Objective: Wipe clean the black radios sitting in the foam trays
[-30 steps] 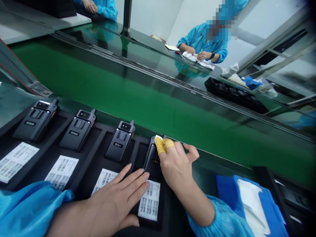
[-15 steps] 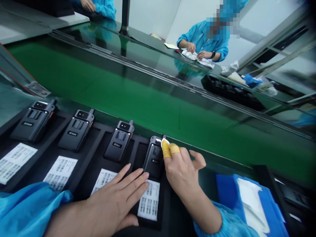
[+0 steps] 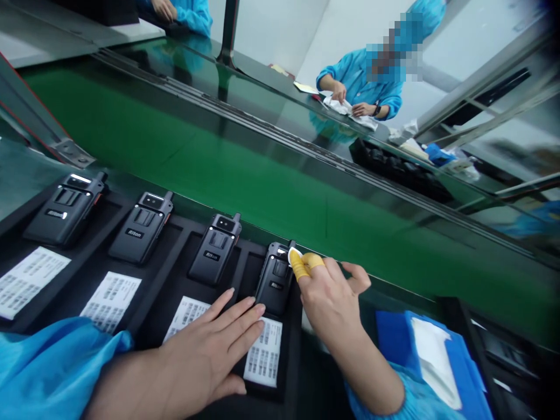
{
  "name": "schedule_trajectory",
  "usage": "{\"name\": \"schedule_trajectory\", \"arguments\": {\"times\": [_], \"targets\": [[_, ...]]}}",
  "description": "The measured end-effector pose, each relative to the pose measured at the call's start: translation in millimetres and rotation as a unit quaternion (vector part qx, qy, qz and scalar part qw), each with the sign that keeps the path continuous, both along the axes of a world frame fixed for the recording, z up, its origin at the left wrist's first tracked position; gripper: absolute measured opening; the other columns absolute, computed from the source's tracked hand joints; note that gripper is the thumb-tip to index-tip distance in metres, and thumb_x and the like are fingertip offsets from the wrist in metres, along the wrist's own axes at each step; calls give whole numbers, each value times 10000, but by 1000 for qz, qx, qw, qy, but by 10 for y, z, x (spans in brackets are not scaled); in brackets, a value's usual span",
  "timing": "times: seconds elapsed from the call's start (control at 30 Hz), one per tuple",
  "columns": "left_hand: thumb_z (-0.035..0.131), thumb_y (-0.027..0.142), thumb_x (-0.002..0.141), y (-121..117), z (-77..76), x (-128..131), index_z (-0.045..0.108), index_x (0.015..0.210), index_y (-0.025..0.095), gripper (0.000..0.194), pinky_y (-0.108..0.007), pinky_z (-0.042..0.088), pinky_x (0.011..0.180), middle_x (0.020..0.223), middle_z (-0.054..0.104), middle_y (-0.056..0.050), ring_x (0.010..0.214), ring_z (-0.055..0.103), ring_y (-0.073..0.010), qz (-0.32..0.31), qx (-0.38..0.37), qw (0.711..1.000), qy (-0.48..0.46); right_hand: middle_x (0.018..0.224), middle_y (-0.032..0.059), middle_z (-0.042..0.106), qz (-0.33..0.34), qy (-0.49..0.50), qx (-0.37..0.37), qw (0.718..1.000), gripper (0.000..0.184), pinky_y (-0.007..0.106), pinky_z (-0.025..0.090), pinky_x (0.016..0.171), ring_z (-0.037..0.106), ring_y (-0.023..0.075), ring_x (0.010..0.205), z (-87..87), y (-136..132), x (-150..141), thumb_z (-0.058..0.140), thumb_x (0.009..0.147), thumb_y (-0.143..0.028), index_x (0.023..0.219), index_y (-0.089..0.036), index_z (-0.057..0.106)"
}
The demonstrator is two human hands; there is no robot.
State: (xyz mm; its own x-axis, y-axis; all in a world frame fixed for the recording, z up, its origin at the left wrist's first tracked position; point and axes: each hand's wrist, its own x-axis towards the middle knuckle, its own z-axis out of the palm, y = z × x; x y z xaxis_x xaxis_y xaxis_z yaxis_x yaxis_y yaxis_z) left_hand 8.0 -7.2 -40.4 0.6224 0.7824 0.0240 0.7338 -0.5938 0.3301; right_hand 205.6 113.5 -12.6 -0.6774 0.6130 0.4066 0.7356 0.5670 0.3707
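The right hand (image 3: 330,300) has its grip closed on a white wipe (image 3: 294,253), two fingers in yellow finger cots (image 3: 300,264) pressing it against the top of a black Riton handheld radio (image 3: 273,280) in a black tray (image 3: 245,268). The open left hand (image 3: 205,344) lies flat, fingertips just beside the radio, above a printed barcode label (image 3: 263,356).

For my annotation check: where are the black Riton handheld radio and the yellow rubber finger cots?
Black Riton handheld radio (image 3: 273,289): head view, on its front face.
Yellow rubber finger cots (image 3: 297,265): head view, on the larger cot.
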Motion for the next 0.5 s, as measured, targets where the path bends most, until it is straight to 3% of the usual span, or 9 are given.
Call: {"name": "schedule_trajectory", "arguments": {"times": [0.23,0.37,0.5], "targets": [[607,432,850,48,96,4,369,1407,147,671,-502,171,1161,1494,352,-128,1403,274,-292,-6,-29,999,16,718,32,573,-63,21,15,998,302,417,221,869,445,186,766,68,79,144,446,768,17,670,-192,641],[584,422,864,45,80,-2,367,1407,159,641,-513,142,1165,1498,350,-126,1409,261,-289,-2,-22,1000,7,769,43,606,-20,54,31,998,260,411,220,851,454,195,772,84,67,-87,482,809,-29,844,-189,684],[590,448,854,40,61,-9,370,1405,163,658,-504,161,1164,1492,364,-124,1404,274,-290,1,-17,1000,13,748,25,606,35,68,59,995,250,412,177,872,468,180,774,50,85,-386,492,839,-64,739,-199,676]]}}
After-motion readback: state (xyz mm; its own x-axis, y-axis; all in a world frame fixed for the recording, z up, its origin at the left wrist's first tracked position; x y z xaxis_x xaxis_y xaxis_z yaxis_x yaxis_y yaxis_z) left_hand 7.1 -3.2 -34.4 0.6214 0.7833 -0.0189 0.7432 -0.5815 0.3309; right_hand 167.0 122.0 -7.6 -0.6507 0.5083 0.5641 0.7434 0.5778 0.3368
